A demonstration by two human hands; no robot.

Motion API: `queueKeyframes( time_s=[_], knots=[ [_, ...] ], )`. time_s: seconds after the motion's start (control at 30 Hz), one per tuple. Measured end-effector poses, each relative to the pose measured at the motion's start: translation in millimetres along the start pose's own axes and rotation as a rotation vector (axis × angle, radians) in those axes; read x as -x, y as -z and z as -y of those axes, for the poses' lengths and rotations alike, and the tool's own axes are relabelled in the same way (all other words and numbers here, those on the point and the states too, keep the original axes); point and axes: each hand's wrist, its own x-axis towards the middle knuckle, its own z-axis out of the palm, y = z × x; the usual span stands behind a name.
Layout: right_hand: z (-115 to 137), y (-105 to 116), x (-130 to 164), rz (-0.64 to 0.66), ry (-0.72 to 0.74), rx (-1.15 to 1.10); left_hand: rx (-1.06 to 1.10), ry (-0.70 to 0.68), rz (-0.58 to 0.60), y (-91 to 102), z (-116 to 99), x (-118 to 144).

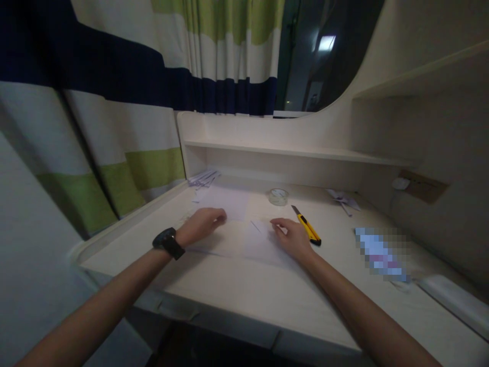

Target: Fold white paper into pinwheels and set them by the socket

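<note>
A white paper sheet lies flat on the desk in front of me, with a thin dark line near its upper left edge. My right hand is over the right side of this sheet, thumb and forefinger slightly apart and nothing visible between them. To the left, my left hand hovers low above the desk with its fingers curled in; what they hold, if anything, is hidden. A black watch is on that wrist. Beside my right hand lies a yellow utility knife, its blade out and pointing away from me.
Behind the hands lies another pale sheet. A roll of clear tape stands at the back middle. Folded paper strips are at the back left, folded paper pieces at the back right. A pixelated blue item lies right.
</note>
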Motion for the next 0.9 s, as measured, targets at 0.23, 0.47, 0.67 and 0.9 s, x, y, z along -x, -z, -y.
queueKeyframes(
  time_s=[0.23,0.47,0.67,0.9],
  knots=[
    [14.5,6.6,2.8,-0.013,0.008,-0.190,0.249,-0.094,-0.082,-46.7,-81.1,-59.0],
    [-5.3,16.1,1.1,-0.112,-0.100,-0.198,0.426,-0.029,-0.053,-70.0,-85.8,-80.2],
    [-5.2,6.6,2.3,-0.095,-0.171,-0.321,0.603,-0.005,0.081,-85.6,-75.4,-77.8],
    [-0.6,5.1,4.7,0.030,-0.100,-0.328,0.641,0.022,0.072,-85.6,-80.4,-68.5]
  ],
)
